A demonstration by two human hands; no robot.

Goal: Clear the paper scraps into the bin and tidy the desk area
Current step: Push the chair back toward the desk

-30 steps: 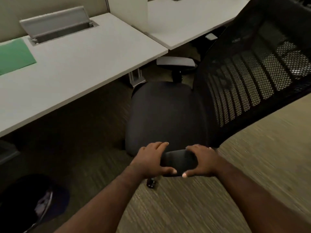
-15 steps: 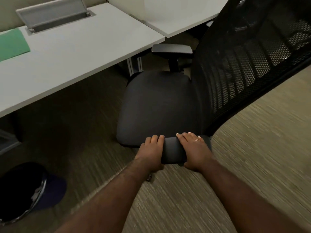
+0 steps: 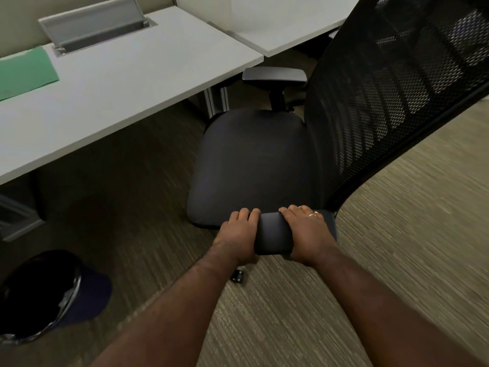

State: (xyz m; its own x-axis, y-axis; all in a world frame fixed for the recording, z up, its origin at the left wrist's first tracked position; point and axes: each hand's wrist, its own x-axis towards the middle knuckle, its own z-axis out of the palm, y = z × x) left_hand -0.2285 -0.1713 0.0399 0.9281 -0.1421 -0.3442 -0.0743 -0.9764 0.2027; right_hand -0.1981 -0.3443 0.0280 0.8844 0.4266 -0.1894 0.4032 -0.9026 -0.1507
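A black office chair (image 3: 254, 160) with a mesh back stands on the carpet beside the white desk (image 3: 127, 75). Both hands hold its near armrest (image 3: 275, 231). My left hand (image 3: 238, 231) wraps the armrest's left end. My right hand (image 3: 307, 231), with a ring on one finger, covers its right end. A dark bin (image 3: 47, 295) with a black liner sits on the floor at the lower left. No paper scraps show on the desk or the floor.
A green sheet (image 3: 23, 72) lies at the desk's left edge, next to an open grey cable flap (image 3: 95, 25). A second white desk (image 3: 285, 19) stands behind. The chair's far armrest (image 3: 275, 78) sits close to the desk corner. A caster (image 3: 238, 275) shows under my left wrist.
Both hands have shifted from holding the armrest by its ends to pressing down over it. The chair has moved closer to the desk.
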